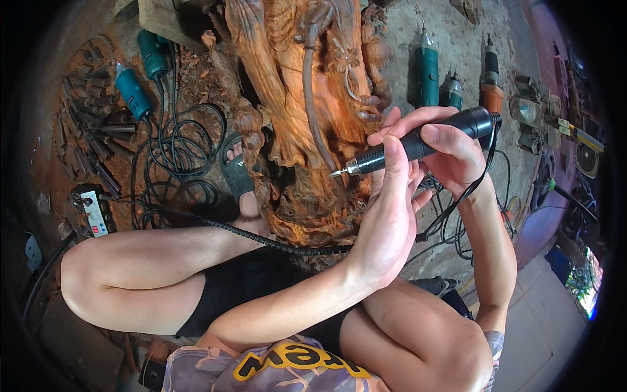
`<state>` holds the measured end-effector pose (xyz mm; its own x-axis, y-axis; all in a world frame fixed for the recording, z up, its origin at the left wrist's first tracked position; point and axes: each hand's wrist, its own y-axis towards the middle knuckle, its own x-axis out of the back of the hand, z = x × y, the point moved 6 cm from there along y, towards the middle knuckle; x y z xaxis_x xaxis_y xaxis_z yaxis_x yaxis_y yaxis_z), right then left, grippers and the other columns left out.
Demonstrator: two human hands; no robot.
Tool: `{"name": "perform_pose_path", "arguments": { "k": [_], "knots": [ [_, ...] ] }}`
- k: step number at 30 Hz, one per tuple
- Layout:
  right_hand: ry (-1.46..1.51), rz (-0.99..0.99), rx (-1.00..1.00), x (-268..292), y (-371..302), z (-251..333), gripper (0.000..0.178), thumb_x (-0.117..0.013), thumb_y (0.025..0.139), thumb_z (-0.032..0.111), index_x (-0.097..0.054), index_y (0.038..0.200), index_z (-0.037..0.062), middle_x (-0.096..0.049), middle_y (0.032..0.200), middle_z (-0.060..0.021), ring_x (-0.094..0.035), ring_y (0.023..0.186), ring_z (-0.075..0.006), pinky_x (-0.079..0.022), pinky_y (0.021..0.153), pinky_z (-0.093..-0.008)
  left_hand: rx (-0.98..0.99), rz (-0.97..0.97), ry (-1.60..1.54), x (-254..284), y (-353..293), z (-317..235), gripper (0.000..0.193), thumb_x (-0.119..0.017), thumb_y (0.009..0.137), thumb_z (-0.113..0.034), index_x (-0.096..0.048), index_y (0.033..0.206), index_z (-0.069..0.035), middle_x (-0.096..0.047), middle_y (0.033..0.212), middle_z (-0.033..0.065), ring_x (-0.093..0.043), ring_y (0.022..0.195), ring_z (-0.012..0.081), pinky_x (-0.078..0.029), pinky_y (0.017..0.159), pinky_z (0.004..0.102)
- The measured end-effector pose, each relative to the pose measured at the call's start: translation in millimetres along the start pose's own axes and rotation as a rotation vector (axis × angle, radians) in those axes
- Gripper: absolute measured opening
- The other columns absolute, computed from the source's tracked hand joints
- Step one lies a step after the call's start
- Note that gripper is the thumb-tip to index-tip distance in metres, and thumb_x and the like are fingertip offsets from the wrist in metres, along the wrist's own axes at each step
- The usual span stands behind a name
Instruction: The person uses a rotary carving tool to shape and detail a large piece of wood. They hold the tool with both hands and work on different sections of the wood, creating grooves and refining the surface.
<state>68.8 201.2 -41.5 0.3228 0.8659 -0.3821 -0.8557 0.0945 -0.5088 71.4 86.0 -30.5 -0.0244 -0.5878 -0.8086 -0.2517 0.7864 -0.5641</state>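
reddish carving (307, 98) on the floor already shows deep relief over most of its face, while the right hand (457, 153) grips the black tool (418, 140), left hand (388, 209) steadies its barrel, tip poised beside lower folds judged unfinished.

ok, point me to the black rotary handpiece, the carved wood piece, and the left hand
black rotary handpiece (418, 142): head view, middle of its black barrel.
carved wood piece (287, 98): head view, orange carved face left of the tool tip.
left hand (386, 215): head view, back of the hand, fingers on the barrel.
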Motion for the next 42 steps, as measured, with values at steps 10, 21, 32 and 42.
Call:
{"name": "perform_pose_path", "arguments": {
  "k": [10, 21, 32, 42],
  "knots": [
    [-0.011, 0.042, 0.149, -4.3, 1.1, 15.4, 0.053, -0.066, 0.087, 0.037, -0.065, 0.114, -0.0085, -0.062, 0.12, -0.0347, -0.062, 0.115, -0.04, -0.045, 0.106, -0.0491, -0.07, 0.031, 0.14, -10.2, 4.7, -21.7, 0.073, -0.031, 0.1, -0.068, -0.012, 0.159, -0.03, -0.038, 0.146, -0.0044, -0.036, 0.13, 0.0102, -0.027, 0.101, 0.0341],
    [-0.064, -0.047, 0.481, 21.0, -71.6, -7.5, 0.065, -0.087, 0.073, 0.026, -0.06, 0.123, -0.0045, -0.063, 0.121, -0.032, -0.07, 0.092, -0.0296, -0.058, 0.076, -0.0355, -0.281, 0.195, 0.281, -16.7, -11.8, -9.0, 0.063, -0.04, 0.107, -0.042, -0.03, 0.153, -0.001, -0.037, 0.154, 0.0169, -0.041, 0.137, 0.0213, -0.029, 0.115, 0.0366],
    [-1.046, -0.058, 0.118, -7.0, -63.3, 53.9, 0.058, -0.091, 0.068, 0.034, -0.065, 0.111, 0.0036, -0.072, 0.088, -0.0085, -0.072, 0.079, -0.0219, -0.054, 0.071, -0.031, -0.338, 0.088, 0.435, -6.6, -13.0, -13.8, 0.055, -0.037, 0.109, -0.033, -0.035, 0.148, 0.005, -0.04, 0.152, 0.0205, -0.037, 0.142, 0.0251, -0.028, 0.118, 0.0369],
    [-1.236, -0.156, 0.356, -34.0, -54.3, 64.0, 0.052, -0.085, 0.07, 0.025, -0.072, 0.119, 0.0094, -0.063, 0.07, -0.0078, -0.059, 0.057, -0.0223, -0.045, 0.052, -0.0353, -0.381, 0.162, 0.369, 5.6, -1.0, -23.9, 0.058, -0.025, 0.109, -0.041, -0.038, 0.143, 0.003, -0.044, 0.147, 0.022, -0.041, 0.14, 0.0274, -0.032, 0.117, 0.0414]
  ]
}}
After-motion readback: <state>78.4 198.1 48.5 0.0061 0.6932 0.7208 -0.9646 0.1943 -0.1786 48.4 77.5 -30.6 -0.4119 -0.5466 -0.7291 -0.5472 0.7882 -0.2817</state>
